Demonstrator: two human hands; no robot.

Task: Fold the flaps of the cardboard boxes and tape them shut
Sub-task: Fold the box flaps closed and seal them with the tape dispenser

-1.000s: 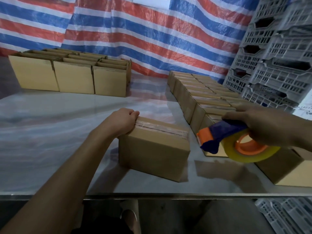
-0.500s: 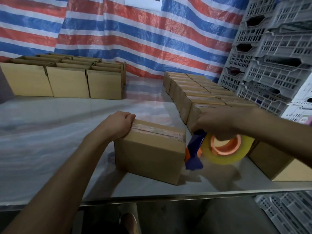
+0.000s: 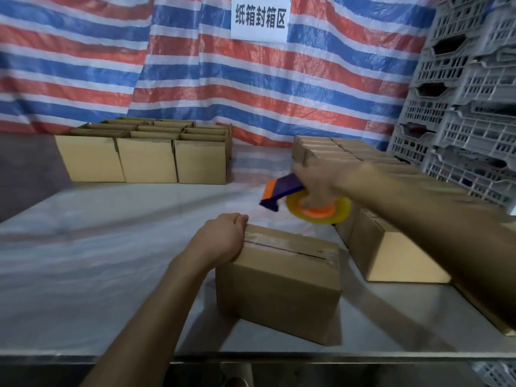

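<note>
A closed cardboard box (image 3: 279,286) with clear tape along its top seam stands near the table's front edge. My left hand (image 3: 220,241) grips its top left edge, fingers curled over the end. Beyond the box, raised above the table, my right hand (image 3: 318,180) holds a tape dispenser (image 3: 301,201) with a purple and orange body and a yellowish tape roll. The dispenser is clear of the box and blurred by motion.
Open-topped boxes (image 3: 145,155) stand in rows at the back left. A double row of closed boxes (image 3: 371,241) runs along the right side. Grey plastic crates (image 3: 469,113) are stacked at the far right. A striped tarp with a white sign (image 3: 259,18) hangs behind the steel table (image 3: 97,261).
My right hand has lifted the dispenser from the box's right end and carried it up and away, past the far side of the box. My left hand keeps its grip.
</note>
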